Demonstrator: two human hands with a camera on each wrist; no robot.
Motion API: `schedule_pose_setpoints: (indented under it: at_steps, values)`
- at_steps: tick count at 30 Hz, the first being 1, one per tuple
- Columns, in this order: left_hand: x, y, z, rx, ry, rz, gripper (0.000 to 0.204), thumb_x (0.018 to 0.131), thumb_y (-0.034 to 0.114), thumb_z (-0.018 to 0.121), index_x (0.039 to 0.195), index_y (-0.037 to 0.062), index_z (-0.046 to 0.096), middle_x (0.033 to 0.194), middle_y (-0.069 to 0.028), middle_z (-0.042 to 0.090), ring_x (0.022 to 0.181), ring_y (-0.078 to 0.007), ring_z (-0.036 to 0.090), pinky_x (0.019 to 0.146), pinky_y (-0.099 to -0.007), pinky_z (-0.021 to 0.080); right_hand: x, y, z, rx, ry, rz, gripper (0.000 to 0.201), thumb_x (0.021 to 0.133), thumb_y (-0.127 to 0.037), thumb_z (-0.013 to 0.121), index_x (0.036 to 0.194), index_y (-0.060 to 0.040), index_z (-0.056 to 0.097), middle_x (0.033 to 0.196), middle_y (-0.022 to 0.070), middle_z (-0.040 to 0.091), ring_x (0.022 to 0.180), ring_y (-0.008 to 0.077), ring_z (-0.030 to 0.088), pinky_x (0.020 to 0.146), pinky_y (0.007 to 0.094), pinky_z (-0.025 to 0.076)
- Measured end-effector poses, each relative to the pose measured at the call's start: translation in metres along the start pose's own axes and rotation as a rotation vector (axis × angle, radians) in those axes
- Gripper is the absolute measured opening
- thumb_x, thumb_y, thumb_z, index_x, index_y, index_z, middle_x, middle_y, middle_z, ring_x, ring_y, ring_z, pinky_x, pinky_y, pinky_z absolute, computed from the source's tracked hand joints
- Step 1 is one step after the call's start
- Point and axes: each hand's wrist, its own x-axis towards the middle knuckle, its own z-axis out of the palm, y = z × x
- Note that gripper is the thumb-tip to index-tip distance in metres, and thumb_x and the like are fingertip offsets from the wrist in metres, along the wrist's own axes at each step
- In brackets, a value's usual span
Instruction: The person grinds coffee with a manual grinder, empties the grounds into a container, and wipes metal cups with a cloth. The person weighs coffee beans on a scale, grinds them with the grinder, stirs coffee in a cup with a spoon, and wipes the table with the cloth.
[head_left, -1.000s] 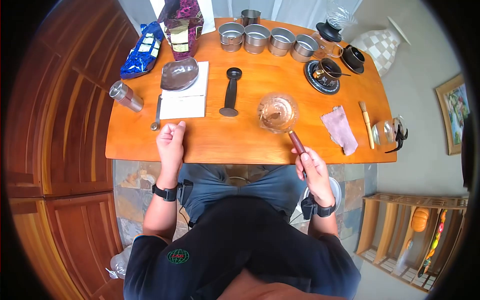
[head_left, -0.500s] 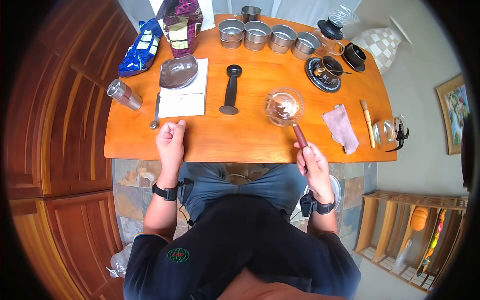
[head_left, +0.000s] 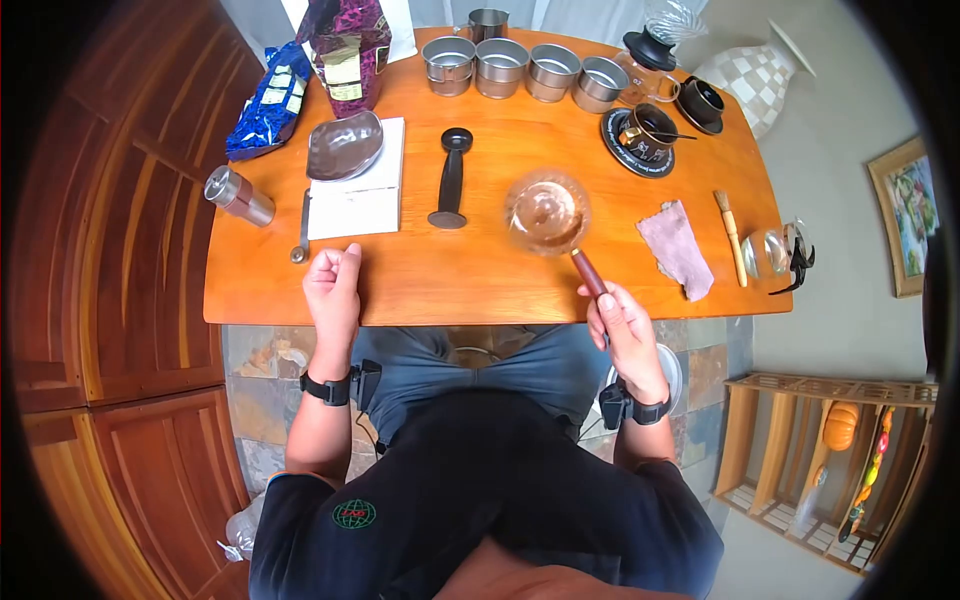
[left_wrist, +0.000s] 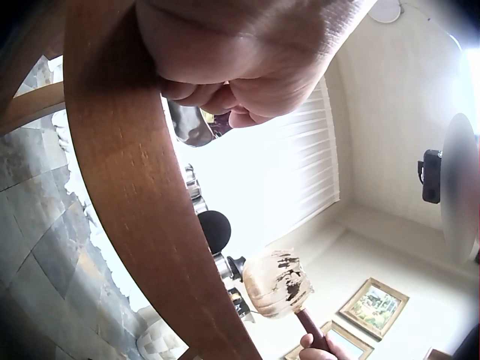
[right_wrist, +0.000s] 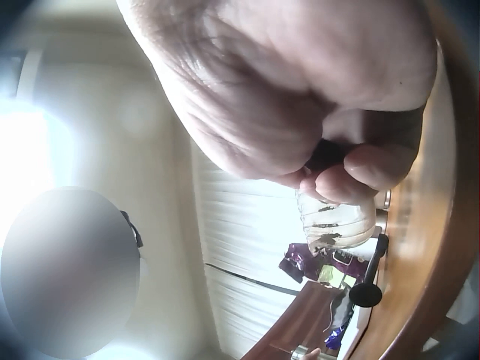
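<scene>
My right hand (head_left: 622, 325) grips the dark reddish wooden handle (head_left: 590, 274) of a round glass pot (head_left: 547, 212), held out over the table's near middle. The pot's bowl is slightly blurred from above. In the left wrist view the pot (left_wrist: 277, 283) shows dark patches on its clear wall, and it stands above the table's edge. Its handle is partly hidden by the fingers in the right wrist view. My left hand (head_left: 332, 285) rests by the front edge of the table, fingers curled in, holding nothing. A black tamper-like tool (head_left: 451, 178) lies between the hands, farther back.
Several metal cups (head_left: 501, 68) line the back. A cup on a saucer (head_left: 638, 143), pink cloth (head_left: 676, 250), brush (head_left: 731, 238) and small glass jug (head_left: 768, 254) occupy the right. Leftward are a dark dish (head_left: 345, 146), white pad (head_left: 375, 204), hand grinder (head_left: 240, 195) and coffee bags (head_left: 345, 70).
The glass pot has swung right, then back left, its handle tilting with it in my right hand. My left hand stays by the table edge. The head view has shifted slightly.
</scene>
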Motion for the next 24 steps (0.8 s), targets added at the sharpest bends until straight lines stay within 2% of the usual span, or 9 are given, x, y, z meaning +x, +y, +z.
schedule_pose_setpoints:
  at_steps: [5,7,11,17,22,24]
  values:
    - [0.0008,-0.0022,-0.0020,0.029,0.011,-0.003,0.031,0.099,0.008,0.066,0.072,0.0109,0.051,0.068,0.0116,0.044,0.062,0.0016,0.031,0.056,-0.0185,0.026,-0.0069,0.0046,-0.0029,0.011,-0.049,0.039,0.037,0.109,-0.030,0.046,0.126,0.0010,0.056,0.073,-0.0041,0.045,0.060,0.0045,0.042,0.055,0.0196,0.035]
    - [0.0010,-0.0041,-0.0028,0.021,0.023,-0.001,0.031,0.099,0.008,0.066,0.072,0.0109,0.050,0.068,0.0116,0.044,0.062,0.0015,0.031,0.056,-0.0187,0.026,-0.0068,0.0032,-0.0048,0.009,0.028,0.034,0.037,0.109,-0.030,0.046,0.126,0.0011,0.056,0.073,-0.0041,0.045,0.060,0.0046,0.042,0.055,0.0197,0.036]
    - [0.0004,-0.0008,0.0003,0.027,0.017,-0.015,0.032,0.098,0.008,0.066,0.072,0.0113,0.049,0.069,0.0116,0.042,0.062,0.0010,0.030,0.056,-0.0192,0.025,-0.0024,0.0033,-0.0024,0.031,0.067,0.018,0.036,0.109,-0.029,0.046,0.126,0.0012,0.056,0.073,-0.0039,0.046,0.060,0.0048,0.042,0.056,0.0197,0.036]
    - [0.0021,-0.0048,-0.0017,0.033,0.022,0.019,0.032,0.099,0.008,0.066,0.072,0.0112,0.049,0.068,0.0118,0.042,0.062,0.0010,0.030,0.056,-0.0190,0.025,-0.0033,0.0037,-0.0019,-0.008,-0.047,0.027,0.035,0.109,-0.029,0.046,0.126,0.0007,0.056,0.073,-0.0030,0.046,0.060,0.0050,0.041,0.056,0.0197,0.035]
    - [0.0013,-0.0042,-0.0010,0.024,0.016,0.009,0.032,0.099,0.007,0.065,0.072,0.0112,0.049,0.068,0.0117,0.041,0.062,0.0010,0.030,0.056,-0.0191,0.025,-0.0002,0.0016,-0.0012,0.016,0.043,0.012,0.034,0.109,-0.028,0.046,0.125,0.0005,0.056,0.073,-0.0030,0.046,0.060,0.0048,0.041,0.056,0.0195,0.035]
    - [0.0003,-0.0026,0.0014,0.026,0.010,0.008,0.032,0.099,0.007,0.065,0.071,0.0113,0.048,0.068,0.0117,0.041,0.062,0.0009,0.030,0.056,-0.0193,0.025,-0.0014,0.0021,-0.0005,0.018,0.027,0.022,0.034,0.109,-0.028,0.045,0.125,0.0009,0.056,0.073,-0.0031,0.045,0.060,0.0049,0.042,0.056,0.0196,0.035]
